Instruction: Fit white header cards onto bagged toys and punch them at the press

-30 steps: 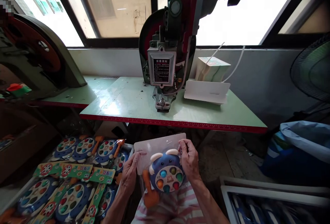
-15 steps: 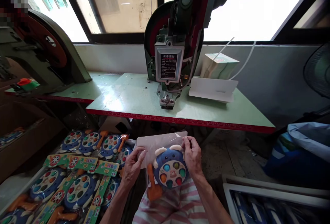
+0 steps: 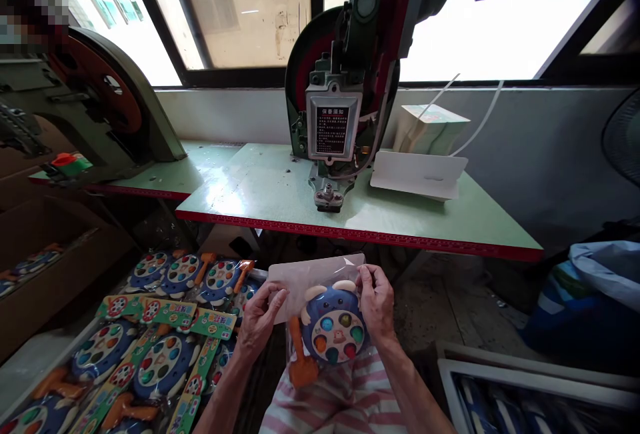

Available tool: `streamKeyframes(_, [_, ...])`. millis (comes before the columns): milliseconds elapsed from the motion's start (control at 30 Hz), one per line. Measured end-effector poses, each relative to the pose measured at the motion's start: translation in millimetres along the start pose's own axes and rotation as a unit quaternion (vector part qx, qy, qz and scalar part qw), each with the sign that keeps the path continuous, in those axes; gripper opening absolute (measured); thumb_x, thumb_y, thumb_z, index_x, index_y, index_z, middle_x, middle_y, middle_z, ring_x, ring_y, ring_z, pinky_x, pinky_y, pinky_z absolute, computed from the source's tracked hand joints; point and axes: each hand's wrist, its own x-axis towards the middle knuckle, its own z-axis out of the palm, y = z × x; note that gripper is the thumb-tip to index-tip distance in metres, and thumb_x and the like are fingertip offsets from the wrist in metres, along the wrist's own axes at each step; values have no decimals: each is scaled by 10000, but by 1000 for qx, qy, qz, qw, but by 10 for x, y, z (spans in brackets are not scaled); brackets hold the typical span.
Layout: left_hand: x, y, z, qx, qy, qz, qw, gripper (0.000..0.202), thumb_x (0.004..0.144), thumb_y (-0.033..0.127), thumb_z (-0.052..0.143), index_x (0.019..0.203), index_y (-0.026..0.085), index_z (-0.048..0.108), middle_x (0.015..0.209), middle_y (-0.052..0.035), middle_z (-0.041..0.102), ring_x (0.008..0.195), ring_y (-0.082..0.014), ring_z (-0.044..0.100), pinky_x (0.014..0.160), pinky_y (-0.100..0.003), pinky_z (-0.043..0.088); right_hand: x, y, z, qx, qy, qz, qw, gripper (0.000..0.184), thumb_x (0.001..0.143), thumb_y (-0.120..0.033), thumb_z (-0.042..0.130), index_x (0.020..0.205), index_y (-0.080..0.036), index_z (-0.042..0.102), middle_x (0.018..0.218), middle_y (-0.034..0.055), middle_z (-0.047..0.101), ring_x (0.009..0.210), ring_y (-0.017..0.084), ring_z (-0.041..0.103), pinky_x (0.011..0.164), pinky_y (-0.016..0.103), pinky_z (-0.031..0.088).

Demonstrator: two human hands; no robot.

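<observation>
Over my lap I hold a clear plastic bag [image 3: 310,277] with a round blue toy [image 3: 334,327] and an orange toy hammer [image 3: 300,364] inside. My left hand [image 3: 260,319] pinches the bag's left edge. My right hand [image 3: 376,304] grips its upper right side beside the toy's white horns. The bag's empty top flap sticks up between my hands. Both hands are closed on the bag.
A green table with a red edge [image 3: 350,234] carries a press machine [image 3: 345,87] and a stack of white cards [image 3: 423,171]. Several packed toys with header cards fill a box [image 3: 150,347] at lower left. A blue bag [image 3: 590,294] lies right, a tray [image 3: 525,387] at lower right.
My hands and the bagged toy sit a little lower and further right in view as my head turned slightly; the grip on the bag is unchanged.
</observation>
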Motion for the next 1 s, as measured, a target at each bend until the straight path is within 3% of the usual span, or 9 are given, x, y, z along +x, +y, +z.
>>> streamKeyframes(267, [-34,-1,-96,36,107,24,993,240,916,444,648,858,213,677,898,-28,625,899,-202,584,834,-272,472,34,88,8,-50,49,-32,997,438,974,-603,490,890,-201,640,667,11,631,624,191,570,642,296,445])
streamKeyframes(367, [-25,6,-145,22,122,0,992,272,894,486,665,865,215,670,875,-24,623,851,-194,579,775,-259,479,61,85,52,-39,-14,-37,998,416,986,-585,478,946,-204,640,698,7,655,644,185,597,646,281,449])
streamKeyframes(467, [27,-3,-180,-5,129,-45,991,339,884,554,649,897,215,652,849,-15,619,757,-179,553,670,-248,465,104,23,118,-37,-80,-48,995,427,1000,-562,454,871,-206,650,703,10,657,653,176,595,646,272,439])
streamKeyframes(600, [102,-84,-165,-57,143,-76,985,390,867,600,653,925,215,635,856,-4,631,749,-169,568,657,-239,472,143,-67,221,-49,-52,-39,997,463,1009,-555,415,792,-210,634,648,1,620,621,172,566,624,273,416])
streamKeyframes(767, [67,-246,-33,-53,129,-84,987,397,872,580,676,1032,217,691,1026,-22,692,978,-194,615,840,-245,490,104,-102,320,-26,-48,-11,998,475,1019,-556,386,737,-228,583,632,5,637,588,172,580,605,273,428])
streamKeyframes(900, [32,-270,49,-59,143,-91,984,404,904,594,622,895,199,702,821,4,660,745,-159,571,655,-231,463,76,-66,372,-71,-11,-49,996,492,1023,-570,361,770,-226,606,645,36,659,579,185,585,610,285,409])
streamKeyframes(1000, [58,-224,56,-20,175,-53,983,398,927,574,598,824,203,703,768,3,647,731,-165,561,654,-235,453,127,12,412,-108,18,-77,991,542,1015,-612,333,782,-219,625,710,84,696,604,200,597,605,295,391])
